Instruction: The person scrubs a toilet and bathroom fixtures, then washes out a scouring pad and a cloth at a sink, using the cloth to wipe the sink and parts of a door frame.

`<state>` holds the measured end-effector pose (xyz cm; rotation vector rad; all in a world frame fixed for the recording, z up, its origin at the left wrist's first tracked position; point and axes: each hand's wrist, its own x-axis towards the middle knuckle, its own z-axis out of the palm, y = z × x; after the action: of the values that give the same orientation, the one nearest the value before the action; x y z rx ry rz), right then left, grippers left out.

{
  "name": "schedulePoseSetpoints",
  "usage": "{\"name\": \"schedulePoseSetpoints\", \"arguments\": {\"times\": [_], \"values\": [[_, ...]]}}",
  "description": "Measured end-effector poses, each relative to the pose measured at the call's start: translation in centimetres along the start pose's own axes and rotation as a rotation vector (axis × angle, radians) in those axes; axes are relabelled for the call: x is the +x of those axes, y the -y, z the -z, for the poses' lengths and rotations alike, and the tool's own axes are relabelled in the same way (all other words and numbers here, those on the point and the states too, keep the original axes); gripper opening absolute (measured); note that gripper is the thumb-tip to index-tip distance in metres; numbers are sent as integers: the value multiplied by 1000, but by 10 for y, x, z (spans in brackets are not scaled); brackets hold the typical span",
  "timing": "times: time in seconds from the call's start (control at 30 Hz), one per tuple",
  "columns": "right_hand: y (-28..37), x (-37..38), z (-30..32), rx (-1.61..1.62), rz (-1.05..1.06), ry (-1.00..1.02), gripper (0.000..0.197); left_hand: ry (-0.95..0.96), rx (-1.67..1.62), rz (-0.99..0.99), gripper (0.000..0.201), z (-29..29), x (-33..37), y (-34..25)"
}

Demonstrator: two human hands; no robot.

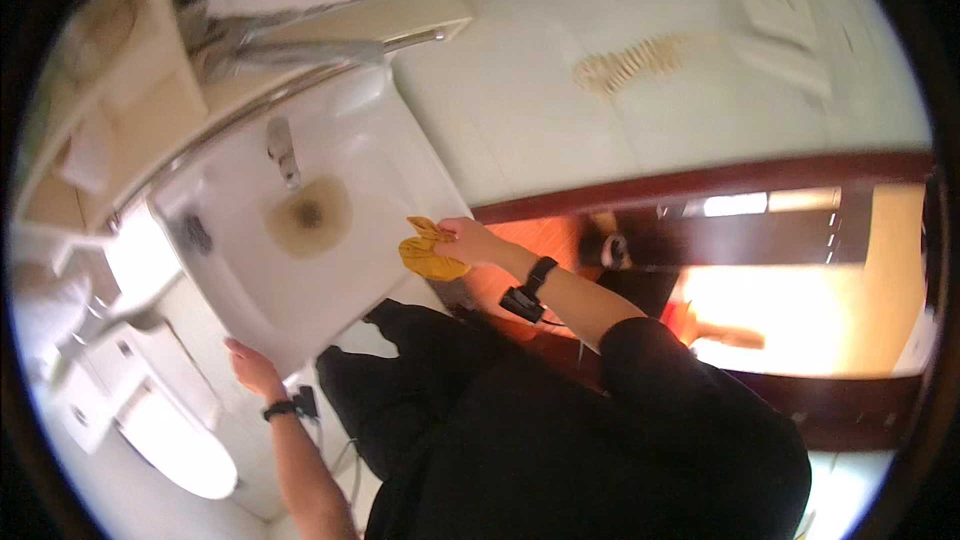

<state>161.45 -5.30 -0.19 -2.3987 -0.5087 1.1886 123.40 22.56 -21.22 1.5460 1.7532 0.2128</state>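
A yellow cloth (430, 258) is bunched in my right hand (476, 243), over the right edge of a white washbasin (235, 275). My fingers are closed round the upper part of the cloth, and its lower part hangs loose. By the basin's front left corner is my left hand (256, 372); its fingers are blurred, and whether they touch the rim I cannot tell. A metal faucet (284, 152) stands at the back of the basin. Around the dark drain (309, 214) lies a brownish patch. Some dark object (194, 231) rests on the basin's left side.
A white toilet (178, 440) stands at the lower left. Shelving (150, 50) runs along the far left wall. On the tiled wall is a coiled cream cord (630, 65). To the right, a dark red door frame (720, 178) borders a brightly lit room.
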Motion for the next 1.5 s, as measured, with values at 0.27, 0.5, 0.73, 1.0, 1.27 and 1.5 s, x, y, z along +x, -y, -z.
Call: {"name": "schedulePoseSetpoints", "arguments": {"times": [0.27,0.5,0.73,1.0,1.27,1.5], "values": [[17,-114,-32,569,45,-107,45,155,-388,-264,49,62,30,16],[32,-147,-25,880,252,-36,52,1082,-604,-73,49,14,-209,-223],[-124,-186,14,883,102,-211,39,1323,-735,140,47,-71,-234,-220],[-266,-245,13,746,-152,-399,35,1215,-650,483,36,-138,-234,-188],[-241,-243,18,803,38,-679,30,1153,-337,-120,34,-167,-266,-370],[-228,-253,6,881,49,-826,25,907,-521,-1095,42,-123,-399,-480]]}}
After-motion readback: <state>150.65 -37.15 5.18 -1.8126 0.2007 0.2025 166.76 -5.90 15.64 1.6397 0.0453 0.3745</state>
